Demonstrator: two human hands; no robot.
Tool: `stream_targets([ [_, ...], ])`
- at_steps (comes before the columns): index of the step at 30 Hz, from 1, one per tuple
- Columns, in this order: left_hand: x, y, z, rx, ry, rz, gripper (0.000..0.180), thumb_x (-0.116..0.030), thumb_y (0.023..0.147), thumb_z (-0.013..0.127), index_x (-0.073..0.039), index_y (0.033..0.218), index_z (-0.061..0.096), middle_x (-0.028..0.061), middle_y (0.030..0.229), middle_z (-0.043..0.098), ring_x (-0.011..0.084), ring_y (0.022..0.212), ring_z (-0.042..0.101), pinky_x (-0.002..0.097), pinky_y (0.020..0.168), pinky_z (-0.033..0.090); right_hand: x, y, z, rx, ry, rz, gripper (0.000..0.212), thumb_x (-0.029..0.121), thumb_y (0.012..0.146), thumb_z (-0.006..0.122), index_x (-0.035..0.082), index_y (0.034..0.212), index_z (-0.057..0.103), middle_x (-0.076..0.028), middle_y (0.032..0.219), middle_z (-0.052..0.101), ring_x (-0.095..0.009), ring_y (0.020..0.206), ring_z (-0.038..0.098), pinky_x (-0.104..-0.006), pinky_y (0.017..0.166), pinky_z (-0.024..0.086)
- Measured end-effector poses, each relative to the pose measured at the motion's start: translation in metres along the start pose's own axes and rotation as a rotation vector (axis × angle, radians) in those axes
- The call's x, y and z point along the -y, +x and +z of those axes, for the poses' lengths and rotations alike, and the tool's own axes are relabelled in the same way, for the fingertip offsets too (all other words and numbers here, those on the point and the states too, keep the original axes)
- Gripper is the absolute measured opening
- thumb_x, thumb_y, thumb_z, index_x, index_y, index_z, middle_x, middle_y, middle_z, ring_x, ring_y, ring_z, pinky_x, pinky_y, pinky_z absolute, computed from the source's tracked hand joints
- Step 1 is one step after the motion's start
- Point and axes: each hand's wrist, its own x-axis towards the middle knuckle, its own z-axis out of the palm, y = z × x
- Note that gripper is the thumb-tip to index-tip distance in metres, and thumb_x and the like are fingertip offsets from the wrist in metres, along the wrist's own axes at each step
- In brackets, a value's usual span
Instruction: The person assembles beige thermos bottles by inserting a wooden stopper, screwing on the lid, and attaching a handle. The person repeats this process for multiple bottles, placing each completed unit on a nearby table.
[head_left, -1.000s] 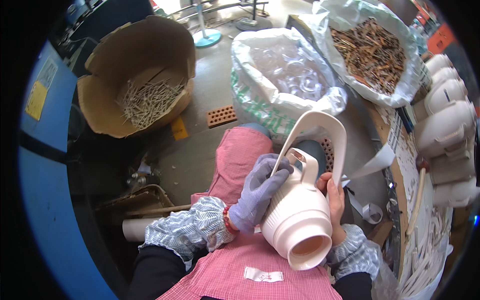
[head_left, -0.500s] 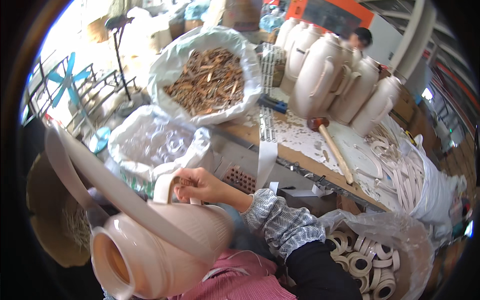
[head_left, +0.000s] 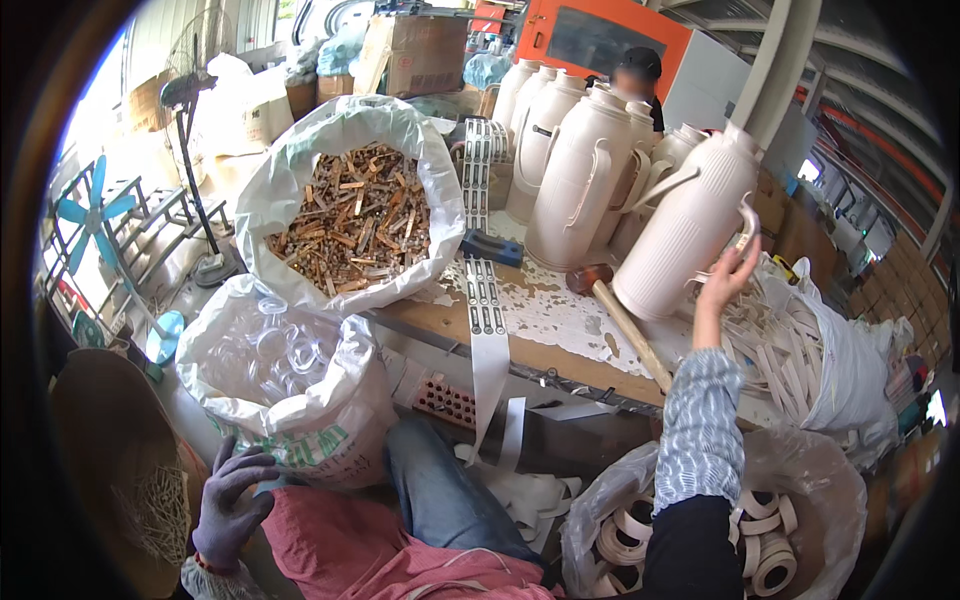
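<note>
Near the right end of the table is a pale, ribbed thermos jug shell [head_left: 685, 225], leaning to the right in the picture. A long strap handle juts from its left side and a smaller loop handle is on its right. My bare right hand [head_left: 725, 285] has its fingers at the lower part of that loop handle, partly covering it. My left hand [head_left: 235, 500], in a grey glove, is beside my lap with fingers apart and holds nothing. Several similar jug shells [head_left: 575, 185] stand behind and left of the ribbed one.
A wooden-handled mallet [head_left: 630, 330] lies before the jugs, near a blue stapler-like tool [head_left: 492, 248]. Sacks hold brown scraps [head_left: 360, 215], clear plastic rings [head_left: 275, 345] and pale strips [head_left: 790, 350]. Ring-shaped parts [head_left: 770, 560] fill a bag below. Beyond is a person [head_left: 640, 75].
The jug shell over my lap is gone from there; a ribbed one now stands at the table's right, with my right hand reaching to it. My left hand has come into view, empty.
</note>
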Motion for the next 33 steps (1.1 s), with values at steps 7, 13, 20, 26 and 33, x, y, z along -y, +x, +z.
stream_targets([
  [7, 0.017, 0.001, 0.025, 0.026, -0.358, -0.108, 0.097, 0.005, 0.074, 0.066, -0.012, 0.155, 0.016, 0.0154, 0.133, 0.054, 0.0222, 0.108, 0.06, 0.0348, 0.092, 0.049, -0.077, -0.02, 0.044, 0.254, -0.778, 0.075, 0.066, 0.007, 0.086, 0.063, 0.013, 0.146, 0.035, -0.02, 0.141, 0.045, -0.038, 0.125, 0.047, -0.0458, 0.103, 0.038],
  [13, 0.043, -0.028, 0.025, -0.014, -0.339, -0.31, 0.09, 0.005, 0.076, 0.065, -0.01, 0.153, 0.022, 0.0137, 0.136, 0.05, 0.0197, 0.101, 0.06, 0.0317, 0.084, 0.053, 0.02, -0.16, 0.121, 0.87, -0.085, -0.298, 0.03, 0.004, 0.081, 0.061, 0.004, 0.11, 0.065, -0.013, 0.11, 0.065, -0.031, 0.106, 0.057, -0.0428, 0.095, 0.044],
  [20, 0.157, -0.121, 0.031, -0.367, -0.308, -0.42, 0.045, 0.002, 0.089, 0.059, -0.001, 0.133, 0.052, 0.0054, 0.113, 0.062, 0.0113, 0.099, 0.059, 0.0249, 0.09, 0.047, 0.046, -0.257, 0.175, 1.143, -0.099, -0.309, 0.023, 0.011, 0.087, 0.06, 0.001, 0.106, 0.066, -0.017, 0.11, 0.064, -0.035, 0.102, 0.06, -0.0414, 0.089, 0.048],
  [26, 0.297, -0.437, 0.129, -0.918, -0.268, -1.192, 0.034, -0.012, 0.09, 0.062, -0.004, 0.123, 0.061, 0.0054, 0.106, 0.066, 0.0105, 0.083, 0.061, 0.0246, 0.07, 0.052, 0.008, -0.255, 0.167, 1.187, -0.073, -0.296, 0.023, 0.014, 0.091, 0.05, 0.002, 0.105, 0.064, -0.016, 0.102, 0.061, -0.031, 0.099, 0.058, -0.0408, 0.088, 0.045],
  [33, 0.228, -0.651, 0.236, -0.659, 0.155, -1.917, 0.05, -0.023, 0.078, 0.064, -0.007, 0.126, 0.06, 0.0171, 0.115, 0.064, 0.0305, 0.102, 0.063, 0.0402, 0.092, 0.05, -0.075, -0.22, 0.181, 1.224, -0.234, -0.297, 0.027, 0.021, 0.097, 0.056, 0.001, 0.116, 0.06, -0.014, 0.11, 0.065, -0.026, 0.103, 0.061, -0.0347, 0.091, 0.046],
])
